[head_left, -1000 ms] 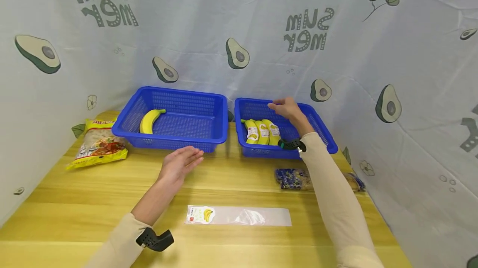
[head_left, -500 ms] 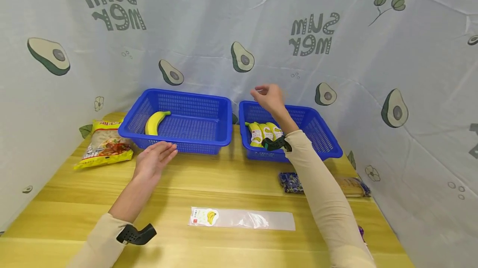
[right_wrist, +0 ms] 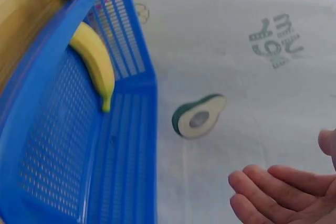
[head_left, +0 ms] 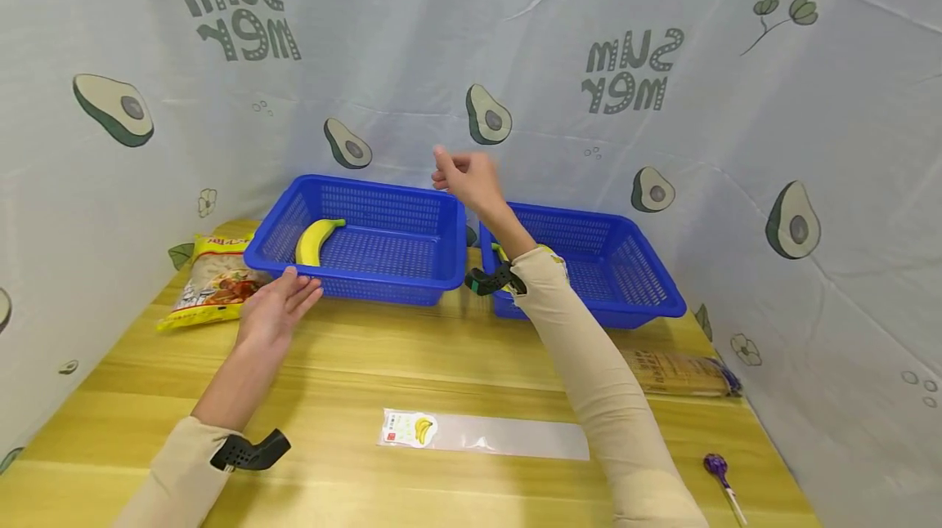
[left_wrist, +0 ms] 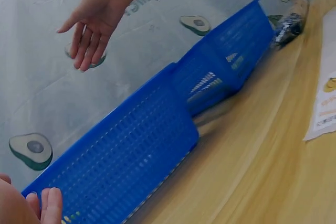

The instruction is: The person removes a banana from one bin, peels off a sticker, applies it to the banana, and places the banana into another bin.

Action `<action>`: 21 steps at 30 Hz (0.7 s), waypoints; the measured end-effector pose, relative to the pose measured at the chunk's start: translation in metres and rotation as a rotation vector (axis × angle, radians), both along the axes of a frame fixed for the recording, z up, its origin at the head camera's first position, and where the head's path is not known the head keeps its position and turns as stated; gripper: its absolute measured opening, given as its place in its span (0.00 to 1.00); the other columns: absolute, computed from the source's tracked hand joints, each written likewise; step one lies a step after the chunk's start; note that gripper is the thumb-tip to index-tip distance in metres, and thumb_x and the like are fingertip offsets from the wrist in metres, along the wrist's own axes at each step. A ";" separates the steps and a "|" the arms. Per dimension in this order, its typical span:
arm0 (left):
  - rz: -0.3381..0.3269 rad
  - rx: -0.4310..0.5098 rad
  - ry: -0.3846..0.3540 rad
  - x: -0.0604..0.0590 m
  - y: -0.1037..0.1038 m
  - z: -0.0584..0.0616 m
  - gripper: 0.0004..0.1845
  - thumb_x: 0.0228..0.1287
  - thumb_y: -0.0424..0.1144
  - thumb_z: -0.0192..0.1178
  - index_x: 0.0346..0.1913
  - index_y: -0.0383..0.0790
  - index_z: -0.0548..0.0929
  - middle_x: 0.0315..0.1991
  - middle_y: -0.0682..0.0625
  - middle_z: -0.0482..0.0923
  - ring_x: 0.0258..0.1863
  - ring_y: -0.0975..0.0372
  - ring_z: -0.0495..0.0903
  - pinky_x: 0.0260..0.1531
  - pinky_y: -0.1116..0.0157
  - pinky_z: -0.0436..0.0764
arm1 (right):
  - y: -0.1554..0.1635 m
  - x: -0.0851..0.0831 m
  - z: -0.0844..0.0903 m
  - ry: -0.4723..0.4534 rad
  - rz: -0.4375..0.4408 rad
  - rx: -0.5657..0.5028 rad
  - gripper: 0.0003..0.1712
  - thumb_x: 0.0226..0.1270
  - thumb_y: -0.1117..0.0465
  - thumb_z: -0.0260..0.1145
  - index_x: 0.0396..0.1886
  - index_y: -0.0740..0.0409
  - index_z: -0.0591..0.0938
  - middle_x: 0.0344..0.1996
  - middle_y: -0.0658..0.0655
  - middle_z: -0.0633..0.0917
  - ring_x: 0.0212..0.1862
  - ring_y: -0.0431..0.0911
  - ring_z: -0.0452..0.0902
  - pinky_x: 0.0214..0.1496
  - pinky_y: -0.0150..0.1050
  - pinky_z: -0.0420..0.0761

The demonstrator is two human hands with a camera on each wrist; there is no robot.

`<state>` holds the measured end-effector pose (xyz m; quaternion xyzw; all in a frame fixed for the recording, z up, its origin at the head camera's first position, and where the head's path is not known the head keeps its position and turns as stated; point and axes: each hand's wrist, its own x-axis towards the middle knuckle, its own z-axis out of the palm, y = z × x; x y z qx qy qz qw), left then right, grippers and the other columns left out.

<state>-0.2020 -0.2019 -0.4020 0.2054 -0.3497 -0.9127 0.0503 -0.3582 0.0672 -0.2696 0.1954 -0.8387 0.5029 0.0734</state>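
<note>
My right hand (head_left: 471,181) is raised over the back right corner of the left blue basket (head_left: 383,280), fingers loosely extended, holding nothing. By that basket's front left corner is my left hand (head_left: 275,307), its fingers nearly straight; whether they touch the rim I cannot tell. One yellow banana (head_left: 314,242) lies in the left part of this basket, and the right wrist view shows the same banana (right_wrist: 95,59) unwrapped. In the right blue basket (head_left: 629,266), the labelled bananas are mostly hidden behind my right wrist. A flat clear plastic sleeve (head_left: 508,436) with a banana label lies on the table.
A yellow food bag (head_left: 221,287) lies left of the left basket. On the right are a long pack of what looks like noodles (head_left: 680,373), partly behind my sleeve, and a purple lollipop (head_left: 715,467). A printed curtain (head_left: 412,38) hangs behind the baskets.
My right hand has moved left, from over the right basket to over the left one. My left hand has moved left towards the left basket's front corner. The lollipop has come into view.
</note>
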 end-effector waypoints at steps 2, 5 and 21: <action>0.037 0.026 -0.031 -0.004 -0.006 0.000 0.08 0.81 0.38 0.60 0.49 0.36 0.82 0.34 0.47 0.86 0.38 0.59 0.92 0.51 0.62 0.90 | -0.012 -0.001 -0.002 -0.019 0.026 -0.017 0.32 0.88 0.44 0.57 0.55 0.71 0.89 0.45 0.67 0.92 0.50 0.58 0.91 0.55 0.43 0.89; 0.081 0.059 -0.076 -0.010 -0.015 0.001 0.18 0.82 0.41 0.59 0.66 0.38 0.76 0.35 0.46 0.85 0.36 0.57 0.92 0.48 0.61 0.91 | -0.031 -0.001 -0.007 -0.053 0.051 -0.030 0.36 0.89 0.42 0.53 0.52 0.73 0.89 0.43 0.67 0.93 0.48 0.58 0.92 0.52 0.44 0.90; 0.319 0.052 -0.248 -0.036 -0.035 0.002 0.15 0.78 0.48 0.65 0.59 0.47 0.80 0.36 0.50 0.82 0.39 0.61 0.84 0.29 0.64 0.91 | -0.097 0.001 -0.024 -0.269 0.215 0.017 0.50 0.90 0.34 0.35 0.52 0.71 0.89 0.41 0.65 0.93 0.48 0.61 0.91 0.47 0.42 0.90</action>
